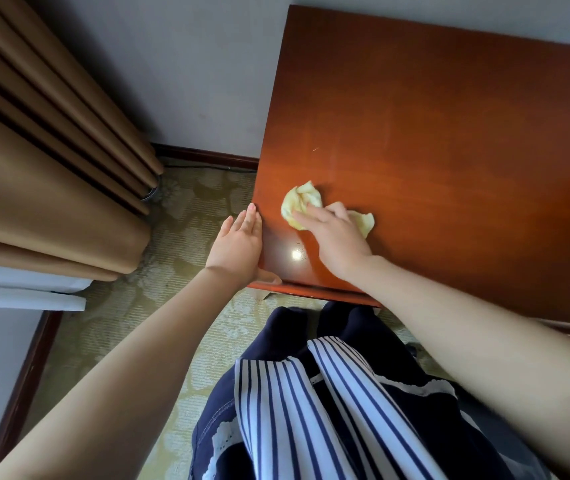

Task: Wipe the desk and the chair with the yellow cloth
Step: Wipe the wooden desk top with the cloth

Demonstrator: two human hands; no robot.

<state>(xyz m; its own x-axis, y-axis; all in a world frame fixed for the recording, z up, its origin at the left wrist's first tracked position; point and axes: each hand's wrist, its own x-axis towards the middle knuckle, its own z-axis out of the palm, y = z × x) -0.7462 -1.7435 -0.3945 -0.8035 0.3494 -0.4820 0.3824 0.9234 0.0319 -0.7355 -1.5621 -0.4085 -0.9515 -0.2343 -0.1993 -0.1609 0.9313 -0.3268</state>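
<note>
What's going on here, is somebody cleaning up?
Yes. A person in a striped apron is wiping a polished wooden desk. Their right hand presses a crumpled yellow cloth onto the desktop near its front left corner, with the fingers spread fairly straight over it. Their left hand rests against the desk's left edge, fingers straight. No chair is in view.

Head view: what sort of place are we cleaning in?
Probably a hotel room or a bedroom: a polished wooden desk, heavy tan curtains reaching the floor, and patterned carpet.
</note>
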